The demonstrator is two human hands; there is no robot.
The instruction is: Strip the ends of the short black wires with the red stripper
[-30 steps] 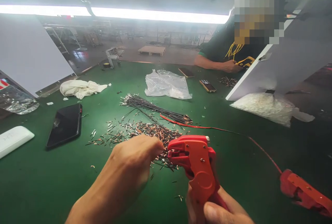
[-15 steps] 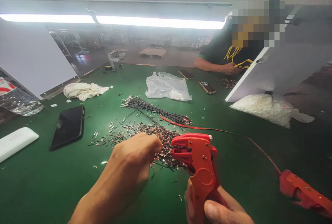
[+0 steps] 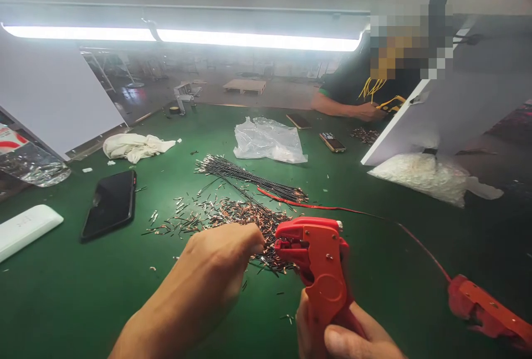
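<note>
My right hand is wrapped round the handle of a red wire stripper, whose jaws point left. Just left of those jaws, my left hand is closed with its fingertips turned away from view; what they hold, if anything, is hidden. Behind both hands lies a heap of short black and copper wire scraps on the green table. A bundle of long black wires rests beyond the heap, and a thin red strip runs from it toward a second red tool at the right.
On the left are a black phone, a white case, a bottle and a cloth. A plastic bag and two phones lie farther back. A person holds a yellow tool behind a white panel.
My left hand has shifted slightly down and right, staying closed beside the jaws. The wire stripper sits slightly lower in view, still in my right hand.
</note>
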